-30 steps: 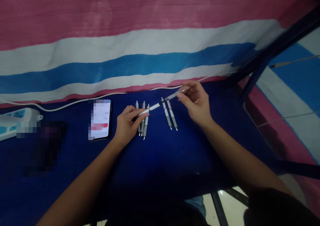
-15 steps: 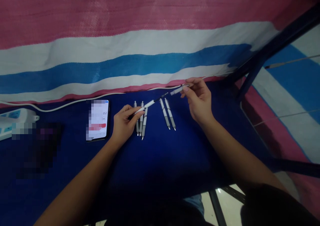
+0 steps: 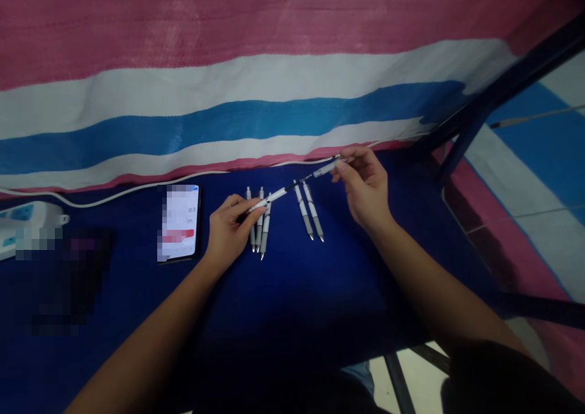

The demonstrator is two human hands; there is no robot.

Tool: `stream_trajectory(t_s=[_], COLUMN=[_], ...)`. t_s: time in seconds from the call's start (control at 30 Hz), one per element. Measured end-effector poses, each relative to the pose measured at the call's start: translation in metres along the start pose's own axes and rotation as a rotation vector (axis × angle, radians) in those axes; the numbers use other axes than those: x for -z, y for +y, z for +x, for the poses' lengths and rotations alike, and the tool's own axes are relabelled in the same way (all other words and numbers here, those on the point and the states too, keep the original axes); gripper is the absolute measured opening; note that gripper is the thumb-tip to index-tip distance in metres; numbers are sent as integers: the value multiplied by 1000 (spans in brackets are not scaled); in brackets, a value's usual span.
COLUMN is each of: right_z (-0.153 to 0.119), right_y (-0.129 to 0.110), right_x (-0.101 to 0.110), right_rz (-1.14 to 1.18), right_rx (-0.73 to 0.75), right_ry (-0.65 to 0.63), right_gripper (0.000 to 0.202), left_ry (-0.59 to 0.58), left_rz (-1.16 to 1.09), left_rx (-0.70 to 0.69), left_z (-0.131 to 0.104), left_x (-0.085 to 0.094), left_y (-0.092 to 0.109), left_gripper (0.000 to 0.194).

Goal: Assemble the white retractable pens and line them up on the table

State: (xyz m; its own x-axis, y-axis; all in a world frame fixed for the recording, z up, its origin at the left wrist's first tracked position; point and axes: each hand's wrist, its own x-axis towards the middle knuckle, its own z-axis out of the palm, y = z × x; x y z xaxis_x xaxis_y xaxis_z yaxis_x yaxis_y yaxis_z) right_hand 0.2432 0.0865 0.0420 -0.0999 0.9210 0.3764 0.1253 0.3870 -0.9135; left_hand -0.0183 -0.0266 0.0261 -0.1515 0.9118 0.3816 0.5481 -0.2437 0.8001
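Note:
Between finger and thumb, my left hand point(image 3: 233, 228) pinches a white pen barrel point(image 3: 276, 196) with a dark refill point(image 3: 299, 183) sticking out of its far end. My right hand point(image 3: 365, 185) is closed on the pen's grey front section point(image 3: 325, 169), tilted towards the refill tip. Refill tip and front section are very close; whether they touch I cannot tell. Under and beside my left hand lie three white-and-grey pens point(image 3: 265, 231), partly covered by it. Two more pens point(image 3: 311, 211) lie side by side between my hands, points towards me.
A lit phone point(image 3: 180, 222) lies left of my left hand on the dark blue tabletop point(image 3: 292, 298). Farther left are a white power strip point(image 3: 30, 225) and a blurred dark object. A white cable point(image 3: 114, 196) runs along the back, before a striped sheet point(image 3: 228, 121).
The refill tip has come nearer to the front section in my right hand. Both hands keep their grips, and the view has shifted slightly.

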Motion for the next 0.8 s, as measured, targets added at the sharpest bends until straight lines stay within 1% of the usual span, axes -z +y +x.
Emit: stream_trajectory(t_s=[0.17, 0.3, 0.43, 0.6, 0.7, 0.8], right_z=[0, -3, -7, -12, -11, -9], right_y=[4, 5, -1, -9, -10, -12], right_x=[1, 0, -2, -3, -3, -2], right_rz=[31, -12, -17, 69, 142, 172], right_rx=[17, -4, 11, -76, -93, -75], right_ry=[-6, -53, -134, -288, -329, -359], right_gripper=[34, 34, 30, 33, 32, 31], left_ry=[-21, -29, -47, -63, -77, -125], left_rz=[6, -2, 7, 3, -22, -48], left_rx=[19, 24, 9, -66, -73, -56], left_z=[0, 0, -1, -2, -1, 0], left_x=[-1, 0, -1, -2, 0, 2], left_y=[1, 1, -1, -2, 1, 4], left_gripper=[12, 13, 13, 13, 11, 13])
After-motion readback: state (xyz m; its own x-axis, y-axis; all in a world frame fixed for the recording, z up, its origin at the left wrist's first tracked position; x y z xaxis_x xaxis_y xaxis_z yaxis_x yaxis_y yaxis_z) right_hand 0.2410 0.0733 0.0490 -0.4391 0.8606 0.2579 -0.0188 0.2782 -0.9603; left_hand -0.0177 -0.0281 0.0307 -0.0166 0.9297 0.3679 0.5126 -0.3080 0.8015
